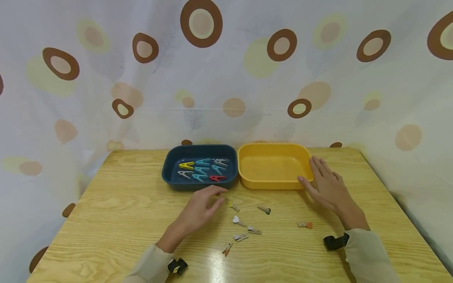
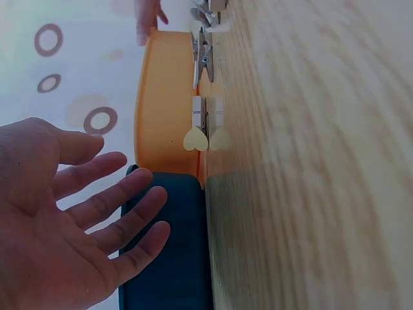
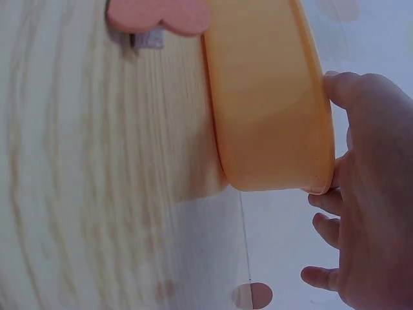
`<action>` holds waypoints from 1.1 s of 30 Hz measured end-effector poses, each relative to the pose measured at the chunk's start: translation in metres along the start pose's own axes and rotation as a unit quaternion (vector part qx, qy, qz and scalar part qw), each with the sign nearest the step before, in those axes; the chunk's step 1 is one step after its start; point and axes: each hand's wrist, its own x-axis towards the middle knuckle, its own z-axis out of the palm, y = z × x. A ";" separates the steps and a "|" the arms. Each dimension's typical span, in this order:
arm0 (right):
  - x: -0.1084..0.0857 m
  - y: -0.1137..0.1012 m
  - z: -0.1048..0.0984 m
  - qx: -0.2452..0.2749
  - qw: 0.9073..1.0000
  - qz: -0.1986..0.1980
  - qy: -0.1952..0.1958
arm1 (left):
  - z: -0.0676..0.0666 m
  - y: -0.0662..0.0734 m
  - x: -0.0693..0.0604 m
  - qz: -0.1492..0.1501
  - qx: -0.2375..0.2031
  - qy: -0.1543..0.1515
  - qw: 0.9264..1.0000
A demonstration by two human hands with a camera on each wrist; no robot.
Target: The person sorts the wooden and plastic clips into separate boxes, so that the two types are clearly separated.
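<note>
My left hand [image 1: 199, 208] hovers in front of the dark blue tray [image 1: 170, 182], its fingers loosely extended and holding nothing. Near its fingertips lies a small wooden clothespin with a yellow heart [image 1: 233, 206]; the heart [image 2: 196, 139] also shows in the left wrist view. At the yellow tray [image 1: 274, 184], my right hand [image 1: 329, 192] rests on the right end. The right wrist view puts that thumb on the tray's rim [image 3: 328, 129], with the other fingers fairly straight beside the end wall. Inside the blue tray are several plastic clothespins, including a yellow one [image 1: 186, 165] and a red one [image 1: 216, 178].
More wooden heart clothespins lie on the table [image 1: 116, 220]: a green one [image 1: 264, 210], an orange one [image 1: 305, 225], a red-brown one [image 1: 227, 249] and several with white or grey hearts, such as the white one [image 1: 238, 221]. A patterned curtain [image 1: 226, 78] hangs behind the trays.
</note>
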 end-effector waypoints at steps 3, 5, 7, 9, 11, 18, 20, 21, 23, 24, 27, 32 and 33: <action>0.001 0.000 0.001 0.002 1.000 0.002 -0.007 | 0.001 -0.001 0.004 -0.006 0.005 -0.019 1.000; 0.002 -0.001 0.001 0.004 1.000 0.003 -0.011 | 0.001 -0.002 0.006 -0.012 0.007 -0.032 0.999; 0.003 -0.002 0.002 0.004 1.000 0.003 -0.015 | 0.001 -0.002 0.008 -0.015 0.010 -0.042 0.999; 0.004 -0.003 0.002 0.007 1.000 0.004 -0.017 | 0.001 -0.002 0.010 -0.021 0.009 -0.051 0.998; 0.004 -0.004 0.002 0.010 1.000 0.004 -0.020 | 0.002 -0.003 0.011 -0.022 0.010 -0.055 0.998; -0.001 -0.004 0.001 0.011 1.000 0.003 -0.019 | 0.008 -0.005 0.017 -0.026 0.004 -0.062 0.998; -0.002 -0.004 0.000 0.009 1.000 0.001 -0.018 | 0.010 -0.005 0.019 -0.027 0.003 -0.061 0.998; -0.002 -0.004 0.000 0.008 1.000 0.001 -0.017 | 0.011 -0.005 0.020 -0.028 0.002 -0.060 0.998; -0.003 -0.004 -0.001 0.006 1.000 0.001 -0.015 | 0.013 -0.004 0.021 -0.028 -0.001 -0.058 0.998; -0.004 -0.003 -0.001 0.005 1.000 0.000 -0.013 | 0.013 -0.004 0.021 -0.029 -0.002 -0.056 0.998; -0.005 -0.003 -0.002 0.006 1.000 0.000 -0.011 | 0.016 -0.003 0.023 -0.026 0.000 -0.048 0.999; -0.005 -0.003 -0.001 0.012 1.000 -0.002 -0.010 | 0.021 -0.004 0.022 -0.040 0.001 -0.039 0.998; -0.005 -0.002 -0.001 0.013 1.000 -0.002 -0.010 | 0.022 -0.004 0.022 -0.043 -0.002 -0.039 0.998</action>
